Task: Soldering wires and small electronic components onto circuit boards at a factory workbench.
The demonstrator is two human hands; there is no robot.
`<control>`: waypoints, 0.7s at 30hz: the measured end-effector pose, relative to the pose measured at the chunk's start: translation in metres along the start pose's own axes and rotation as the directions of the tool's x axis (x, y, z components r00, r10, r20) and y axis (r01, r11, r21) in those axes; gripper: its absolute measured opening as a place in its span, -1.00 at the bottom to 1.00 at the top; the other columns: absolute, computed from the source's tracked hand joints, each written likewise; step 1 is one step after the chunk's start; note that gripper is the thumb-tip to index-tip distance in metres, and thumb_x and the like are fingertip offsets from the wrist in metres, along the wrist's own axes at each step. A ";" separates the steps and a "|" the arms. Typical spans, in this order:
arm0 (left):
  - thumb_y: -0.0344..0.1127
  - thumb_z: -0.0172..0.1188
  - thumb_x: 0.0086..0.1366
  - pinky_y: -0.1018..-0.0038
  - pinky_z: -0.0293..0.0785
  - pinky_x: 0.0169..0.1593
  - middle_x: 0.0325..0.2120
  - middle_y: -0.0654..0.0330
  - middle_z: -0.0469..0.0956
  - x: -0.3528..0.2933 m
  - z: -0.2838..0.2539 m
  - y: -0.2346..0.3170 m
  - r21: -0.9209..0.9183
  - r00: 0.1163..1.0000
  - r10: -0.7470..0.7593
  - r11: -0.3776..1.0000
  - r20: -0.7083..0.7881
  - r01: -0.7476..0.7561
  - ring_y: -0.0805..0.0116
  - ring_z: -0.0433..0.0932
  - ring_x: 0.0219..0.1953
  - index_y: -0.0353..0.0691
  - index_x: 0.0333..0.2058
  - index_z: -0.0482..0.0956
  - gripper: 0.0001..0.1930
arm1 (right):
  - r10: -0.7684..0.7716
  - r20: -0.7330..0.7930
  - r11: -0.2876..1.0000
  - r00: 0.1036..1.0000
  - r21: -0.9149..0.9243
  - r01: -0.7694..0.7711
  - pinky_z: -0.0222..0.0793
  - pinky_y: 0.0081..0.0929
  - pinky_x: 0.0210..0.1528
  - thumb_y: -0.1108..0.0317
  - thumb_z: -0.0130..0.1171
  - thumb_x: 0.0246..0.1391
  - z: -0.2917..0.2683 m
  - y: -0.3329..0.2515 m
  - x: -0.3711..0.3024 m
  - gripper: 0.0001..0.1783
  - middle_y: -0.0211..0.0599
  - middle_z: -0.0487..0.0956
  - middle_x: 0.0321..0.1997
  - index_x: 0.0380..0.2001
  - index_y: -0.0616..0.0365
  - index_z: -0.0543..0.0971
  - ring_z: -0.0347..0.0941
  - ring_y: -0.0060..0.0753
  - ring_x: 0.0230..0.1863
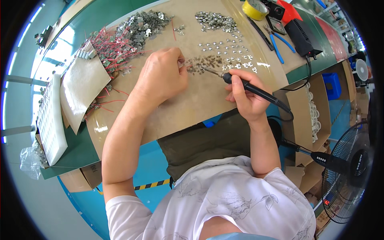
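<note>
My right hand (251,97) is closed round the black handle of a soldering iron (262,93). Its metal tip points left, over a cluster of small brownish parts (212,61) on the brown work sheet (192,108). Close to that tip, on the left, my left hand (165,73) is closed with thumb and forefinger pinched together. Whatever sits in that pinch is too small and hidden to name. Beyond the brown parts stand rows of small silver pieces (216,43). Flat silver pieces (242,64) lie just right of the cluster.
Heaps of metal parts (146,26) with red wires (116,52) lie far left, and a silver pile (216,21) lies at the back. Blue-handled pliers (278,46), yellow tape (255,9) and a black box (303,38) with a cable are at right. A fan (348,168) stands right.
</note>
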State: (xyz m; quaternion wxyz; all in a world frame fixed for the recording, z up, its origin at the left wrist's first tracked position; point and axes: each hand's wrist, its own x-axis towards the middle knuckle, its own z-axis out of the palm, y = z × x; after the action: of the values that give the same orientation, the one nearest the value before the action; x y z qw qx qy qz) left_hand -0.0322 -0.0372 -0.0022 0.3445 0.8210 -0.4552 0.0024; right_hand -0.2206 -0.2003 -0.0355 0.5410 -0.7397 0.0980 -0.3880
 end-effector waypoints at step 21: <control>-0.40 0.29 0.25 0.12 0.59 -0.06 -0.26 -0.10 0.66 0.001 0.000 0.010 0.127 1.000 0.011 0.992 0.005 -0.012 -0.07 0.67 -0.22 -0.39 -0.28 0.64 -0.85 | -0.040 -0.009 0.999 0.999 -0.035 0.039 0.46 -0.71 -0.48 0.48 0.35 0.28 0.001 -0.002 0.001 -0.85 -0.39 0.68 -0.51 -0.14 0.32 0.72 0.64 -0.66 -0.52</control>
State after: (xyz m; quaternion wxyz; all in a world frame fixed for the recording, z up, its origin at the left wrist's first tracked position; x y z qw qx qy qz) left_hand -0.0393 -0.0414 0.0040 0.2904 0.8387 -0.4596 0.0317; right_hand -0.2202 -0.1992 -0.0335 0.5197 -0.7490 0.0927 -0.4005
